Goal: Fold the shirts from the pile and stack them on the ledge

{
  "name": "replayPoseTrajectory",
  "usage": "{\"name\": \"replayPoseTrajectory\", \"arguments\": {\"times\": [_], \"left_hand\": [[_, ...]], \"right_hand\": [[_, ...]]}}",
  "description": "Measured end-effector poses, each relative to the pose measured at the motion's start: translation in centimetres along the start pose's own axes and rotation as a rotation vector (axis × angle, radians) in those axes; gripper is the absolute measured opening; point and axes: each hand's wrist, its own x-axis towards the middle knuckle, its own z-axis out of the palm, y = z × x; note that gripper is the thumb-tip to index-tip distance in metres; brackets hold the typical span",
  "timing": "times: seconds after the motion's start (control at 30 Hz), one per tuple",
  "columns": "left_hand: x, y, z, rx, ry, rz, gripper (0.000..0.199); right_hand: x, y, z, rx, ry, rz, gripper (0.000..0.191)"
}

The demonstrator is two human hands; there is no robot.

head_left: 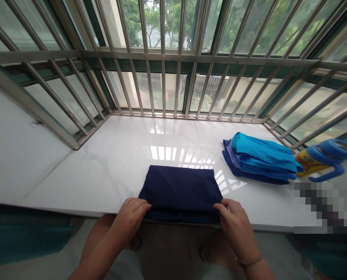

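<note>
Folded navy cloth (181, 192) flat at the near edge of the white marble sill (103, 163), front fold overhanging slightly. Bare sill to the left and behind; stack of blue cloths (258, 157) well apart on the right. Left hand (131, 216) and right hand (234, 221) pinching the near corners, fingers curled.

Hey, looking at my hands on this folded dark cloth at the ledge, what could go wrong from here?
1. The navy cloth lies at the very front edge of the white sill, with the left hand and right hand holding its near corners; a pull toward you might drag it off.
2. The folded blue stack touches the blue-handled bottle lying on its side; nudging the stack may roll the bottle.
</note>
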Motion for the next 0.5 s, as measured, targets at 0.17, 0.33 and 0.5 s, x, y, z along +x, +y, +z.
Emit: {"name": "replayPoseTrajectory", "arguments": {"times": [0.17,0.33,0.5], "left_hand": [[-0.6,0.2,-0.2,0.007,-0.013,0.004,0.022],[-1.5,-0.6,-0.4,0.088,-0.138,-0.035,0.062],[-3.6,-1.3,-0.2,0.211,-0.134,0.064,0.078]], "right_hand": [[-1.0,-0.8,0.3,-0.061,-0.009,0.159,0.019],[0.2,-6.8,0.7,0.026,0.037,0.088,0.029],[0.5,-15.1,5.1,0.078,-0.101,-0.152,0.072]]}}
